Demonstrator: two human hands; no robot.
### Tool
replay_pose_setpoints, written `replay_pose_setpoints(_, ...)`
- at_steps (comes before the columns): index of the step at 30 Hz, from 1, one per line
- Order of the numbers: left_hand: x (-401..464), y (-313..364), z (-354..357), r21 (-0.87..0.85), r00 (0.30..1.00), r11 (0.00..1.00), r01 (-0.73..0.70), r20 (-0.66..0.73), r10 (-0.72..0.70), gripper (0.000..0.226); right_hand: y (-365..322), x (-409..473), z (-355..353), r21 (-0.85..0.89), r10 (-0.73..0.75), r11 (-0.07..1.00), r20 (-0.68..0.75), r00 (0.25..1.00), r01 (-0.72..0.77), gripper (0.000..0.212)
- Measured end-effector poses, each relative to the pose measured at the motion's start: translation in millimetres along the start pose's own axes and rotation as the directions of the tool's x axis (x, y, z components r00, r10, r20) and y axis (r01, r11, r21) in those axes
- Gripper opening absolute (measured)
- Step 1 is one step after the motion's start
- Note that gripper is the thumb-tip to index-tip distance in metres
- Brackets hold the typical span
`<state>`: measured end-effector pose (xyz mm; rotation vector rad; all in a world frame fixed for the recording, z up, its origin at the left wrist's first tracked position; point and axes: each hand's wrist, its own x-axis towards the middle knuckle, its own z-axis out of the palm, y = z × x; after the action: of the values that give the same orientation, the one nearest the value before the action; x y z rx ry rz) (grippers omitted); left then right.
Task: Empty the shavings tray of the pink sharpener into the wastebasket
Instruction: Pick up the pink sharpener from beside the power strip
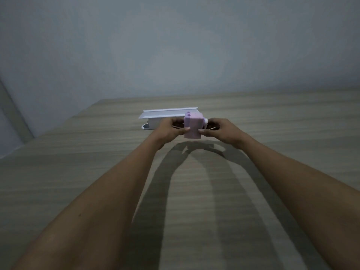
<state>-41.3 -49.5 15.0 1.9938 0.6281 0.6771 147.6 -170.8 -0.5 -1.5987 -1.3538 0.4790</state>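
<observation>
The pink sharpener (192, 125) is a small boxy block with a white crank end on its right side. Both hands hold it a little above the wooden table (97, 172), casting a shadow below. My left hand (171, 128) grips its left side with the thumb against the front face. My right hand (222, 131) grips its right side near the crank. Just behind it stands a white rectangular wastebasket (155, 120) with a wide flat lid, partly hidden by my left hand. I cannot make out the shavings tray separately.
A small white curved piece (145, 126) lies on the table at the wastebasket's left foot. A plain grey wall (175, 45) rises behind the table's far edge. The table's left edge runs diagonally at the left of the view.
</observation>
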Motion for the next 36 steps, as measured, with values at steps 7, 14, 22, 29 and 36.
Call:
replay_pose_setpoints(7,-72,13,-3,0.003,0.998,0.999,0.049,0.029,-0.049,0.043,-35,-69,8,0.027,0.022,0.999,0.091,0.996,-0.024,0.033)
replay_pose_setpoints(14,-131,7,4,0.002,0.998,0.998,0.06,0.035,-0.06,0.049,-37,-119,27,0.042,0.037,0.998,0.125,0.991,-0.043,0.036)
replay_pose_setpoints(22,-151,-7,19,-0.019,0.997,0.997,0.074,-0.013,-0.074,0.046,-21,-131,36,0.053,0.063,0.996,0.134,0.989,-0.07,0.043)
replay_pose_setpoints(29,-143,-11,16,0.001,0.993,0.997,0.082,0.09,-0.081,0.082,-15,-130,41,0.068,0.016,0.997,0.128,0.992,-0.025,0.049)
replay_pose_setpoints(36,-144,-23,19,-0.034,0.996,0.998,0.056,0.073,-0.053,0.069,-11,-127,39,0.055,0.014,0.998,0.155,0.988,-0.022,0.048)
